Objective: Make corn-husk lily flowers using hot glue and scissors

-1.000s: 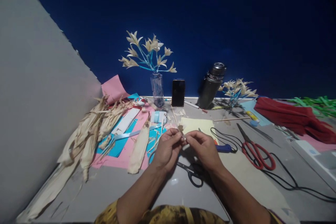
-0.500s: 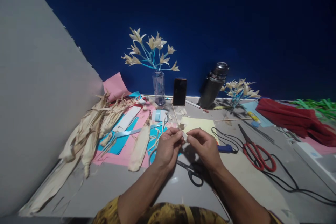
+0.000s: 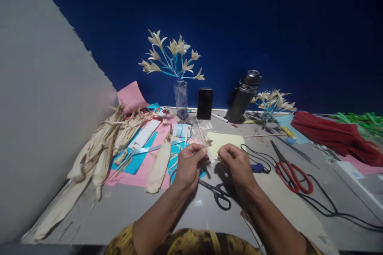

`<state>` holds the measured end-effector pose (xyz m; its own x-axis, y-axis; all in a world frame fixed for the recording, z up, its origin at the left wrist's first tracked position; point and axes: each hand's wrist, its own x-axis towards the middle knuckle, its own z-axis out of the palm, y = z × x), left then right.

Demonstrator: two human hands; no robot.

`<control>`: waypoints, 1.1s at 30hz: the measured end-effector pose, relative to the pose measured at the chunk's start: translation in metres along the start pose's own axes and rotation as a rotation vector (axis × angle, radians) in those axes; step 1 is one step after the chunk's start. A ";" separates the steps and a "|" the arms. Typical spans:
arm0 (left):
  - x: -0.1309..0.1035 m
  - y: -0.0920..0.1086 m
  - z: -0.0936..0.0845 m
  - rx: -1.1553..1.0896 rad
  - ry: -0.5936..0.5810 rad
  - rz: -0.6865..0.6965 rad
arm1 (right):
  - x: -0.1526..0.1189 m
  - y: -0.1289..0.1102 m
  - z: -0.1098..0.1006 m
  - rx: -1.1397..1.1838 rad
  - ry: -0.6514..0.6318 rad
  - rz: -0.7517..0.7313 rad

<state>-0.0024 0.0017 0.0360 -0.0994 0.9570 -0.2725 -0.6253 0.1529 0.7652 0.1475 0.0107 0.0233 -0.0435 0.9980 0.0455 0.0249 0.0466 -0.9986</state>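
My left hand (image 3: 189,167) pinches a small whitish strip (image 3: 211,156) between thumb and forefinger. A dry brown scrap (image 3: 208,143) shows just above those fingertips; whether it joins the strip I cannot tell. Slightly to the right, my right hand (image 3: 238,167) has thumb and forefinger pressed together, apart from the strip. Anything between them is too small to make out. Below and between the hands lie black-handled scissors (image 3: 222,198). Behind them is a pale yellow sheet (image 3: 226,139), and a blue-handled tool (image 3: 257,167) with a dark cord rests beside my right hand.
Dried corn husks (image 3: 86,159) cover pink and blue paper on the left. A glass vase (image 3: 181,99) of husk flowers, a phone (image 3: 205,104) and a flask (image 3: 243,97) stand along the wall. Red-handled scissors (image 3: 295,176) and a red cloth (image 3: 335,133) lie at right.
My right hand has drawn a little to the right, widening the gap between the hands. More of the whitish strip now shows by my left fingertips.
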 end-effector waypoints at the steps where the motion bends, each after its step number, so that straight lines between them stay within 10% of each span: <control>1: 0.001 0.000 -0.001 -0.015 -0.003 0.000 | 0.000 0.001 0.000 0.023 0.016 0.007; 22: 0.001 -0.007 -0.002 -0.138 -0.118 -0.218 | -0.007 -0.007 0.010 -0.068 0.017 -0.052; 33: -0.003 -0.004 0.002 -0.025 -0.151 -0.118 | -0.006 -0.009 0.006 -0.188 0.062 -0.101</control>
<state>0.0021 -0.0009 0.0352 0.0920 0.9593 -0.2669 -0.6447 0.2616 0.7183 0.1418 0.0041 0.0323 0.0066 0.9883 0.1524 0.2097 0.1477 -0.9666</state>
